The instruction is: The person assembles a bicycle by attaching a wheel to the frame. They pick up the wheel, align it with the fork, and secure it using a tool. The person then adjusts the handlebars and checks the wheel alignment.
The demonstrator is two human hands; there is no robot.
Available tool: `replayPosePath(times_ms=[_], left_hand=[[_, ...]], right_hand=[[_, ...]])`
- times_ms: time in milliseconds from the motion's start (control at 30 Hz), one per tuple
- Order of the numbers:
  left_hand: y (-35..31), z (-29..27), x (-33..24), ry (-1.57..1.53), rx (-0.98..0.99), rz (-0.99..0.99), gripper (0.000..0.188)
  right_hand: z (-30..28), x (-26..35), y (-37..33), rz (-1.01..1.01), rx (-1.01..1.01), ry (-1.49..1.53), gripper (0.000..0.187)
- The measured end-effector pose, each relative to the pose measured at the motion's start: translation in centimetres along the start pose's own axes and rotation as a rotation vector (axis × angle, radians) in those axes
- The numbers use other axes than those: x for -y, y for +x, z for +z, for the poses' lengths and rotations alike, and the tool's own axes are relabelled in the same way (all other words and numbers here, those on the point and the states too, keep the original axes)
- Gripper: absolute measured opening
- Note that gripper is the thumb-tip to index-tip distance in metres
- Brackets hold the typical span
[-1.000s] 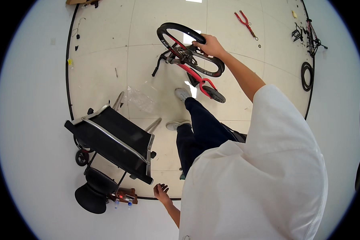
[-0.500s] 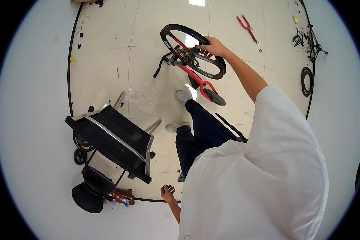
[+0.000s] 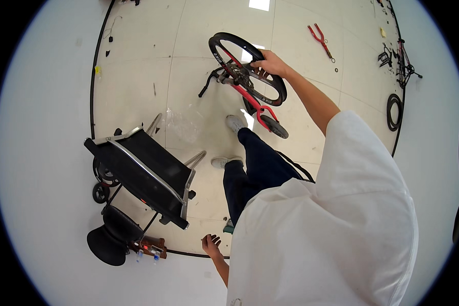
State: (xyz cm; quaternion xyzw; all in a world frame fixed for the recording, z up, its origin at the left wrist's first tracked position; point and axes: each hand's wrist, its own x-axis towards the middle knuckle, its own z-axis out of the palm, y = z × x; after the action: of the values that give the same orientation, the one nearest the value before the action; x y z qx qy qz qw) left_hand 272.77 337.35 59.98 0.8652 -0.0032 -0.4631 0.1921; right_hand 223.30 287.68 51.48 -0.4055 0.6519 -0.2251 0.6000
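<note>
On the pale tiled floor (image 3: 137,76), seen from the head camera, a small red bicycle (image 3: 250,92) stands ahead of the person's feet, its black front wheel (image 3: 224,43) raised toward the camera and its rear wheel (image 3: 274,126) low near one grey shoe (image 3: 234,122). The right hand (image 3: 270,64) reaches out at arm's length and its fingers are clenched around the tyre of the front wheel, near the hub and fork. The left hand (image 3: 211,245) hangs low beside the white shirt, fingers spread and released, holding nothing. To the person's left stands a black fabric cart with a metal frame (image 3: 148,176), and just below it a black stool (image 3: 109,239). Red long-handled cutters (image 3: 320,40) lie well apart on the floor beyond the bicycle, and a loose black tyre (image 3: 392,111) lies far right. By my judgement the step in hand is steadying or turning the bicycle by its wheel; the next move likely calls for the free left hand to come up and brace the frame.
</note>
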Motion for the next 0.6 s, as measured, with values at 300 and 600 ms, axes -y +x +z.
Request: replayPosePath(times_ms=[300, 600], left_hand=[[-0.4, 1.1, 2.7, -0.039, 0.022, -0.038, 0.03], [0.7, -0.4, 7.1, -0.239, -0.066, 0.148, 0.026]], right_hand=[[-1.5, 0.6, 0.3, 0.023, -0.046, -0.073, 0.019], [-1.4, -6.6, -1.5, -0.278, -0.613, -0.502, 0.071]])
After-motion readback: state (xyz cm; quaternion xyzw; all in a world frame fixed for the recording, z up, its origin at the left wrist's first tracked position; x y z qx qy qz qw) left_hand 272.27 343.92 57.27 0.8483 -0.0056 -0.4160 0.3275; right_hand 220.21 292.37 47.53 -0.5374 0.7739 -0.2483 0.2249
